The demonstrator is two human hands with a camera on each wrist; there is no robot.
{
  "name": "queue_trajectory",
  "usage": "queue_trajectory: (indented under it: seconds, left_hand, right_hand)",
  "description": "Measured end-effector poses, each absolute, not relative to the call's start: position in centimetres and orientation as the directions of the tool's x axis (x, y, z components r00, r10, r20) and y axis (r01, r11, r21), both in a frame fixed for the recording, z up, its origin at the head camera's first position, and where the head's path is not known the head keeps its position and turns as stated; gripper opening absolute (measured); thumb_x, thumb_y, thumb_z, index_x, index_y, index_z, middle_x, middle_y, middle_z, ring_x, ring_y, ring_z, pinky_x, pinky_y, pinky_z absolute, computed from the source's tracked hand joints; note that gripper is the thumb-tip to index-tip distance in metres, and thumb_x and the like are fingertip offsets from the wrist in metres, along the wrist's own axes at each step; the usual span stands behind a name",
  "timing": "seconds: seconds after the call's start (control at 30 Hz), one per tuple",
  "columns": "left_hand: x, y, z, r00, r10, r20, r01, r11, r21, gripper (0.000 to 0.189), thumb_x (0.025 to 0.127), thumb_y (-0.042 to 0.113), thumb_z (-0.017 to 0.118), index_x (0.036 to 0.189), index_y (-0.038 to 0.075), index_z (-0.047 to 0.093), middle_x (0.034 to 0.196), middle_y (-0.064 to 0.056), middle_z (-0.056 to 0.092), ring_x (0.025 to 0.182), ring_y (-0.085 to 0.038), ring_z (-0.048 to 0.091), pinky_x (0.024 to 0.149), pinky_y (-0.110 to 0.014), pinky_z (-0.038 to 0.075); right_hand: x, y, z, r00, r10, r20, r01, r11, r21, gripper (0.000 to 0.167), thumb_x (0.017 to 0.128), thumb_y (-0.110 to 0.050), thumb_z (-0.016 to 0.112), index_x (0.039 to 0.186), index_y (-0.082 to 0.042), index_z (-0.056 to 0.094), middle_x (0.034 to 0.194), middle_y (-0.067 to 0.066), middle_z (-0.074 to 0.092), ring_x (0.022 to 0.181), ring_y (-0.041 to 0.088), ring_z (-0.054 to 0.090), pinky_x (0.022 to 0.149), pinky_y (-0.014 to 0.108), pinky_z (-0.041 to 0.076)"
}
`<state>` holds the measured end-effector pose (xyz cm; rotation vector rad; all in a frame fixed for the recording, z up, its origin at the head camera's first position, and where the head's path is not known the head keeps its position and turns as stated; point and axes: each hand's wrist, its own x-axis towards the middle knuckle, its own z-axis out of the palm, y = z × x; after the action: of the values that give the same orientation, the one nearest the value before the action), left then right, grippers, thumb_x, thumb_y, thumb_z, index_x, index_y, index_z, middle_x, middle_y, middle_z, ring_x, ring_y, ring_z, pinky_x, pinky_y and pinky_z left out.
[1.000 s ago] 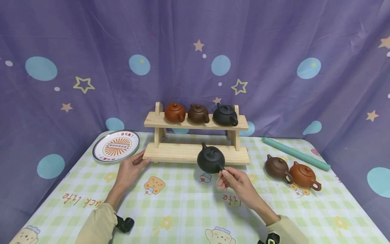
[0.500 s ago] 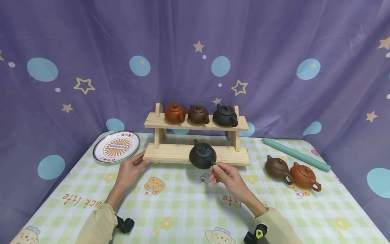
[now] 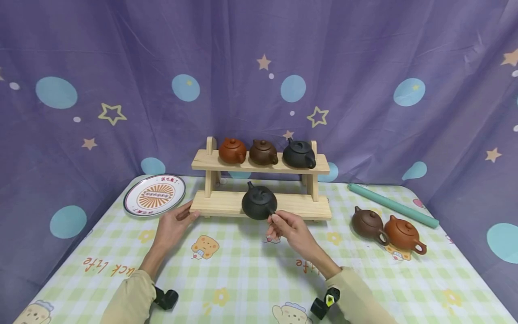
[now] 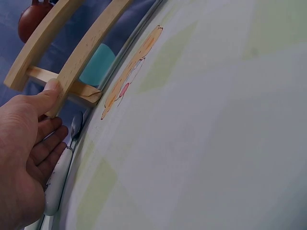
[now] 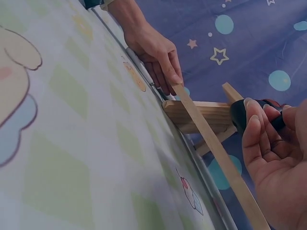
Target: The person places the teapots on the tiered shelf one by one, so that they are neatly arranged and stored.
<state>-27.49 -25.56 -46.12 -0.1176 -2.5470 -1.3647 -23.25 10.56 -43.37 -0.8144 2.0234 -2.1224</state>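
My right hand [image 3: 292, 231] pinches the handle of a black teapot [image 3: 259, 202]. Its spout points away, and the pot hangs over the front of the lower shelf of a two-tier wooden rack [image 3: 299, 208]. In the right wrist view the fingers cover much of the black teapot [image 5: 238, 115]. My left hand [image 3: 173, 227] holds the lower shelf's left end. The left wrist view has that hand's thumb on the board [image 4: 72, 72] and the other fingers below it. An orange-red teapot [image 3: 232, 151], a brown teapot [image 3: 263, 152] and another black teapot [image 3: 298, 154] line the top shelf.
A second brown teapot [image 3: 367, 223] and orange-red teapot [image 3: 403, 232] stand close together at right. Behind them lies a green roll [image 3: 392, 204]. A patterned plate [image 3: 133, 204] is at far left. A white-handled spoon [image 4: 58, 179] shows past the left fingers. A purple curtain [image 3: 243, 36] backs the table.
My right hand has carried the black teapot leftward and slightly farther back, from the shelf's right half to near its middle. The left hand stays at the shelf's end.
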Motion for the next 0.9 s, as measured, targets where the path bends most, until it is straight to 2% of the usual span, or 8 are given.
queue_trajectory:
  seconds: [0.37, 0.6, 0.73, 0.9]
  left_hand:
    - [-27.5, -25.5, -46.0, -0.964, -0.042, 0.263, 0.197, 0.554, 0.809, 0.060, 0.100, 0.033, 0.073, 0.146, 0.000, 0.055, 0.132, -0.024, 0.064, 0.119, -0.039, 0.065, 0.100, -0.042, 0.054]
    - [-27.4, -25.5, -46.0, -0.965, -0.043, 0.259, 0.194, 0.552, 0.811, 0.059, 0.100, 0.031, 0.074, 0.146, 0.000, 0.055, 0.133, -0.024, 0.063, 0.120, -0.039, 0.065, 0.100, -0.042, 0.054]
    - [-27.4, -25.4, -46.0, -0.965, -0.046, 0.259, 0.193, 0.548, 0.814, 0.059, 0.099, 0.030, 0.074, 0.146, 0.000, 0.055, 0.133, -0.024, 0.063, 0.119, -0.039, 0.066, 0.099, -0.041, 0.054]
    - [-27.3, -25.4, -45.9, -0.966, -0.052, 0.255, 0.184, 0.555, 0.811, 0.060, 0.099, 0.031, 0.074, 0.147, 0.000, 0.054, 0.134, -0.024, 0.062, 0.120, -0.038, 0.065, 0.100, -0.041, 0.054]
  right_hand:
    - [-24.6, 8.3, -43.6, -0.842, -0.417, 0.341, -0.318, -0.125, -0.940, 0.031, 0.113, -0.013, 0.045, 0.108, 0.012, 0.061, 0.088, 0.018, 0.069, 0.075, 0.015, 0.065, 0.068, 0.028, 0.061]
    - [-25.6, 6.8, -43.9, -0.842, -0.412, 0.348, -0.316, -0.145, -0.938, 0.032, 0.112, -0.010, 0.046, 0.109, 0.019, 0.059, 0.086, 0.019, 0.068, 0.074, 0.013, 0.065, 0.067, 0.027, 0.060]
    - [-26.0, 6.0, -44.0, -0.850, -0.415, 0.324, -0.288, -0.150, -0.946, 0.033, 0.112, -0.008, 0.046, 0.110, 0.023, 0.056, 0.085, 0.014, 0.068, 0.074, 0.012, 0.065, 0.067, 0.025, 0.059]
    - [-26.5, 5.2, -44.2, -0.852, -0.413, 0.321, -0.292, -0.134, -0.947, 0.031, 0.112, -0.009, 0.047, 0.109, 0.020, 0.059, 0.085, 0.013, 0.069, 0.074, 0.013, 0.065, 0.067, 0.024, 0.059]
